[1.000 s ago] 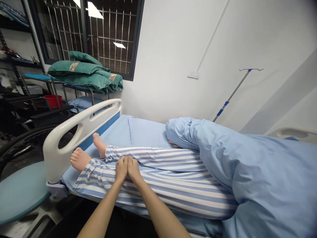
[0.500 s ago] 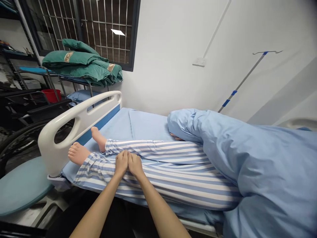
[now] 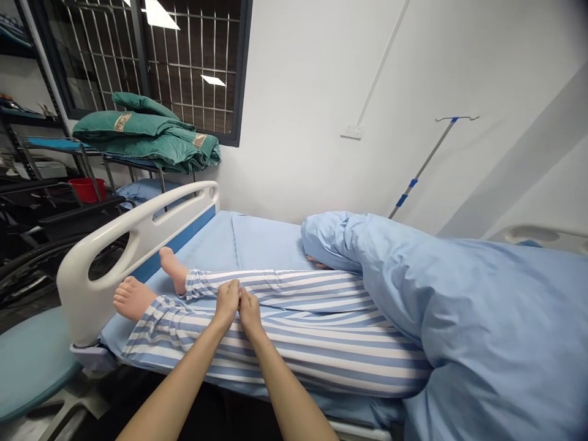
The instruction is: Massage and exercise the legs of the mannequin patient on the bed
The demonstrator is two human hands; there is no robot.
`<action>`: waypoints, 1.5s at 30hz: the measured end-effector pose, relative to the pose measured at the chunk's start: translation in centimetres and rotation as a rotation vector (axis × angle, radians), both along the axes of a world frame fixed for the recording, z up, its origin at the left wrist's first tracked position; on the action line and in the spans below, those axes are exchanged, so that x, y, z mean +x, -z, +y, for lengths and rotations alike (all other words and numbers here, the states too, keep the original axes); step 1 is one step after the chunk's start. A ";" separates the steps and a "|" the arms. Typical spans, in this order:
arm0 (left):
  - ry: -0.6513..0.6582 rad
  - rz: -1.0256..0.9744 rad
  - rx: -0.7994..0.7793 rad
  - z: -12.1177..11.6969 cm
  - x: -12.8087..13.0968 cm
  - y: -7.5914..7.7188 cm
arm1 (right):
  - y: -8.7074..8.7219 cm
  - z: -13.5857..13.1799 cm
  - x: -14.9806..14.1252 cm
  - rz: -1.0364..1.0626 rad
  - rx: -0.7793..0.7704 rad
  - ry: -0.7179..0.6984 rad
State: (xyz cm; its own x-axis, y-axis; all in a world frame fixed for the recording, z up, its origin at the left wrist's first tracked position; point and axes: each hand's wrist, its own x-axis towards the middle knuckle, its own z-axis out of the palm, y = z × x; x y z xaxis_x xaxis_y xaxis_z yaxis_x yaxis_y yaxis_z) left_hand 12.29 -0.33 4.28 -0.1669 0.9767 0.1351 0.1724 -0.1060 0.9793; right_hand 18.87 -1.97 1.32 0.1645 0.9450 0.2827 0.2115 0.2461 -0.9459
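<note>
A figure in blue-and-white striped pyjama trousers [image 3: 321, 331] lies on a hospital bed [image 3: 257, 239], bare feet [image 3: 133, 297] toward the white footboard [image 3: 133, 233]. A light blue duvet [image 3: 459, 306] covers the upper body. My left hand [image 3: 227, 303] and my right hand [image 3: 249, 311] rest side by side on the nearer striped lower leg, thumbs touching, fingers curled down over the leg and pressing on the fabric.
Folded green blankets [image 3: 147, 131] lie on a metal rack by the barred window [image 3: 151, 55]. An IV pole [image 3: 427, 159] leans by the wall. A blue seat [image 3: 32, 361] and a dark wheelchair [image 3: 41, 239] stand left of the bed. A red tub [image 3: 85, 188] sits behind.
My hands stay together on the same lower leg; the fingers look slightly more curled. The view shifted a little with my head.
</note>
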 end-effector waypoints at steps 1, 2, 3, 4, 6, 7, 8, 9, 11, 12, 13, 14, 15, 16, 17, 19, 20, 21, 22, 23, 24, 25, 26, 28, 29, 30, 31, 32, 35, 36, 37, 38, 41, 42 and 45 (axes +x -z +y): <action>-0.021 -0.024 -0.005 0.0 0.2 0.1 | 0.0 0.0 0.0 0.013 -0.001 -0.006; -0.045 -0.041 -0.011 -0.1 0.4 0.4 | -0.1 0.0 0.1 0.019 -0.008 -0.007; -0.069 -0.051 -0.018 -0.2 0.5 0.7 | -0.1 -0.1 0.1 0.020 -0.017 -0.001; -0.086 -0.057 -0.026 -0.5 0.5 1.1 | -0.1 -0.1 0.1 0.015 -0.027 0.012; -0.114 -0.005 -0.009 -1.1 0.4 2.0 | -0.2 -0.1 0.1 -0.005 -0.034 0.046; -0.126 0.059 0.013 -1.4 0.3 2.4 | -0.2 -0.1 0.1 -0.017 -0.031 0.056; -0.138 0.142 0.035 -1.6 0.3 2.7 | -0.1 -0.1 0.1 -0.029 -0.028 0.060; -0.147 0.234 0.051 -1.7 0.2 3.0 | -0.1 -0.1 0.1 -0.038 -0.026 0.061; -0.150 0.397 0.058 -1.7 0.2 3.3 | 0.0 0.0 0.0 -0.051 -0.035 0.067; -0.141 0.450 0.047 -1.7 0.2 3.4 | 0.0 0.0 0.0 -0.059 -0.043 0.073; -0.132 0.497 0.038 -1.6 0.1 3.4 | 0.1 0.0 -0.1 -0.070 -0.050 0.078; -0.121 0.546 0.032 -1.5 0.1 3.4 | 0.1 0.0 -0.2 -0.086 -0.054 0.082; -0.110 0.596 0.029 -1.5 0.0 3.3 | 0.1 -0.1 -0.2 -0.114 -0.059 0.084; -0.102 0.642 0.028 -1.6 -0.1 3.2 | 0.0 -0.2 -0.1 -0.161 -0.068 0.086; -0.095 0.678 0.029 -1.8 -0.1 3.1 | -0.2 -0.3 0.1 -0.234 -0.077 0.084; -0.086 0.719 0.044 -2.2 -0.3 2.9 | -0.9 -0.7 0.8 -0.445 -0.089 0.072; -0.081 0.736 0.044 -2.4 -0.3 2.8 | -1.5 -0.8 1.2 -0.562 -0.088 0.057; -0.072 0.760 0.033 -2.6 -0.3 2.8 | -2.1 -1.0 1.7 -0.669 -0.080 0.035; -0.059 0.795 0.013 -2.8 -0.3 2.8 | -2.8 -1.1 2.1 -0.750 -0.065 0.012; -0.045 0.830 -0.013 -2.9 -0.3 2.8 | -3.4 -1.2 2.4 -0.799 -0.045 -0.008; -0.035 0.859 -0.038 -3.0 -0.2 2.8 | -3.8 -1.2 2.6 -0.816 -0.026 -0.025; -0.030 0.876 -0.057 -3.0 -0.2 2.8 | -4.1 -1.3 2.7 -0.809 -0.008 -0.040; -0.031 0.877 -0.065 -2.9 -0.3 2.9 | -4.1 -1.3 2.7 -0.780 0.007 -0.048; -0.027 0.876 -0.038 -2.6 -0.4 3.1 | -3.5 -1.5 2.3 -0.678 0.008 -0.045; -0.020 0.879 -0.012 -2.5 -0.4 3.2 | -2.9 -1.6 2.1 -0.621 -0.002 -0.025; -0.013 0.879 0.014 -2.4 -0.5 3.4 | -2.3 -1.7 1.9 -0.573 -0.013 0.012; -0.010 0.872 0.035 -2.3 -0.5 3.5 | -1.7 -1.9 1.7 -0.541 -0.021 0.058; -0.013 0.855 0.044 -2.2 -0.5 3.5 | -1.2 -2.1 1.5 -0.526 -0.029 0.101; -0.050 0.772 0.006 -2.1 -0.5 3.6 | -0.6 -2.5 1.3 -0.555 -0.049 0.158; -0.055 0.749 -0.009 -2.1 -0.4 3.5 | -0.6 -2.5 1.3 -0.565 -0.052 0.152; -0.052 0.730 -0.018 -2.1 -0.4 3.5 | -0.7 -2.6 1.3 -0.568 -0.055 0.146; -0.043 0.715 -0.019 -2.1 -0.4 3.4 | -0.9 -2.6 1.3 -0.567 -0.054 0.144; 0.003 0.654 0.000 -2.0 -0.5 3.1 | -1.0 -2.4 1.4 -0.542 -0.047 0.152; 0.023 0.606 -0.006 -1.9 -0.5 2.9 | -1.0 -2.3 1.5 -0.522 -0.047 0.156; 0.100 0.415 -0.073 -1.4 -0.2 2.0 | -0.7 -2.0 1.7 -0.420 -0.037 0.159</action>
